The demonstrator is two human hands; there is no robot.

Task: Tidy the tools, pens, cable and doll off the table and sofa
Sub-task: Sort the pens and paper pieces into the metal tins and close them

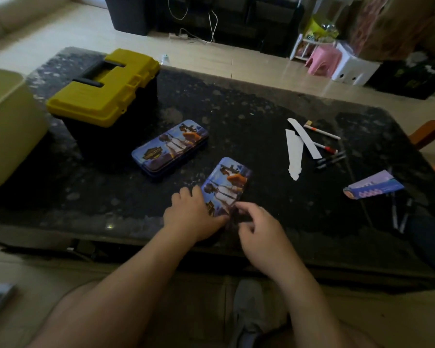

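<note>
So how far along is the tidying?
Partway, I'd guess. The yellow toolbox is closed, so tools may be packed. The left hand grips the near pencil tin and the right hand touches its end. Several pens lie loose on the table, not yet put away. No cable or doll shows.

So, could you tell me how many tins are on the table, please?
2. One tin lies beside the toolbox; the other tin is nearer, held by left hand and right hand.
</note>
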